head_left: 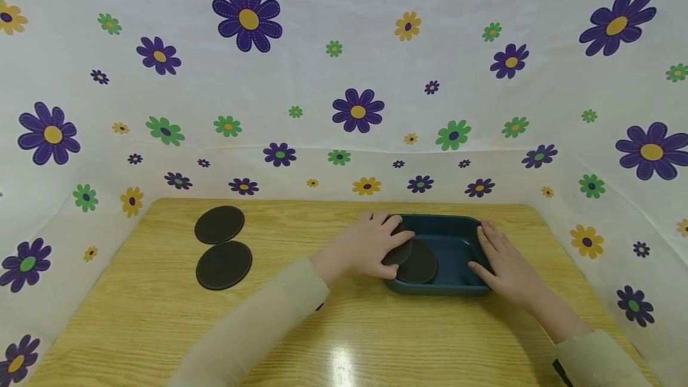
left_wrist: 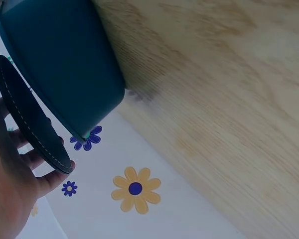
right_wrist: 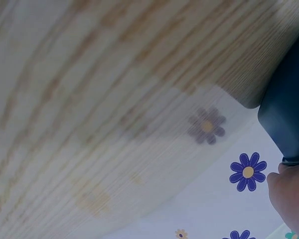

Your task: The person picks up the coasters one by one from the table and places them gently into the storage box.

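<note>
My left hand (head_left: 371, 246) holds a round black coaster (left_wrist: 32, 114) by its edge, fingers spread around it. Light stitching runs round its border in the left wrist view. The coaster is tilted over the left end of a dark blue rectangular container (head_left: 457, 288). Inside, a second black coaster (head_left: 421, 261) lies at the left end, partly covered by the held one. My right hand (head_left: 507, 267) rests on the container's right rim, fingers extended and thumb reaching over the inside. In the right wrist view, part of that hand (right_wrist: 291, 196) touches the rim.
Two more black coasters lie on the left of the wooden table (head_left: 301, 339), one farther back (head_left: 219, 224) and one nearer (head_left: 224, 264). A white cloth with flowers (head_left: 301, 76) hangs behind the table and along both sides.
</note>
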`<state>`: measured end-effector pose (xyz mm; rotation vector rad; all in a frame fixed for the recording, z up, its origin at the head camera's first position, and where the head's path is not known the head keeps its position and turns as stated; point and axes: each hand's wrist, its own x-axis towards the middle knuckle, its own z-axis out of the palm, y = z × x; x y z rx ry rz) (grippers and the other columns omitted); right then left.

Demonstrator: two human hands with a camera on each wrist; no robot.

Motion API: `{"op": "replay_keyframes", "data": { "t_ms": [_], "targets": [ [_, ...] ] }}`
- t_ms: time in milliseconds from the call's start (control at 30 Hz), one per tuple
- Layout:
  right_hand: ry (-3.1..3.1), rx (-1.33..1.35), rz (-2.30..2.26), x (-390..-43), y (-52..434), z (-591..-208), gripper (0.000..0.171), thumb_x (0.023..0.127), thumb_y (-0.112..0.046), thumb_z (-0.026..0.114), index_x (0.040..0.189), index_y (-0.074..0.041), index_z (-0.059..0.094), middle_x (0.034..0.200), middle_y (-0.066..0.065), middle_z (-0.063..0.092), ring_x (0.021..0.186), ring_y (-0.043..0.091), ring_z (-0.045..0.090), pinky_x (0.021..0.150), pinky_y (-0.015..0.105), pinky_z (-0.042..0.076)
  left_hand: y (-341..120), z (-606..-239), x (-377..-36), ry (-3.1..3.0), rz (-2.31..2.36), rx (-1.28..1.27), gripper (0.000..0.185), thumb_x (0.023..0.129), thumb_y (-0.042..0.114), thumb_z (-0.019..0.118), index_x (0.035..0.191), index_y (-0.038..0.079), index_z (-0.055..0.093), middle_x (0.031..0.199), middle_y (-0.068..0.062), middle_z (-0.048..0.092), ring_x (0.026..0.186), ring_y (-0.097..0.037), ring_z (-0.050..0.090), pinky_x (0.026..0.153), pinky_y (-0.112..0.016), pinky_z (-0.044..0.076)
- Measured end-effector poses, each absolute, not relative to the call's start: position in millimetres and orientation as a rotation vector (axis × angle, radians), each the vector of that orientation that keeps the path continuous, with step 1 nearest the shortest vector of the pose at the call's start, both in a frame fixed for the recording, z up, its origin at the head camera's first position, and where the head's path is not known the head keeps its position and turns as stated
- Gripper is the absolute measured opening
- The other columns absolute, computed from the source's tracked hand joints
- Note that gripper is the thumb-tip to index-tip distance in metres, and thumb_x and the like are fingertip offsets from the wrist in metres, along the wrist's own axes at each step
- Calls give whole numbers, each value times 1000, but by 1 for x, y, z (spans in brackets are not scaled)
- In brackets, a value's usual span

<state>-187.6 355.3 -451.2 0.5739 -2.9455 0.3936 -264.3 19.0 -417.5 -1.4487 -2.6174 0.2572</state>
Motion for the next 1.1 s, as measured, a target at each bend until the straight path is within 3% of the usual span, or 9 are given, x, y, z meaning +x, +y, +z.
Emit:
{"op": "replay_keyframes", "data": {
  "t_ms": [267,467,633,1100],
  "targets": [
    [-2943,579,382,-190,357,-452,84,108,-37,58,161,16,21,171,36,18,164,46,10,123,15,-18,47,-418,-266,-2583,358,-1453,74,98,67,50,164,34,39,157,-2,48,139,-24,47,107,-42,47],
    [-2974,555,402,-190,356,-451,85,108,-38,57,162,16,20,172,35,15,164,47,9,128,23,-16,59,-420,-266,-2586,378,-1444,75,99,69,48,165,36,36,159,-1,47,144,-23,46,111,-42,46],
    [-2988,538,407,-190,355,-451,85,108,-37,58,162,15,20,173,34,15,164,47,10,130,27,-14,65,-424,-268,-2588,387,-1437,75,98,69,49,164,35,38,155,-1,49,138,-22,47,108,-42,45],
    [-2967,556,426,-188,355,-451,84,108,-37,57,163,15,19,173,35,14,164,47,9,129,25,-15,79,-429,-268,-2611,417,-1458,76,101,73,45,166,36,35,158,0,47,143,-23,46,117,-45,42]
  ]
}}
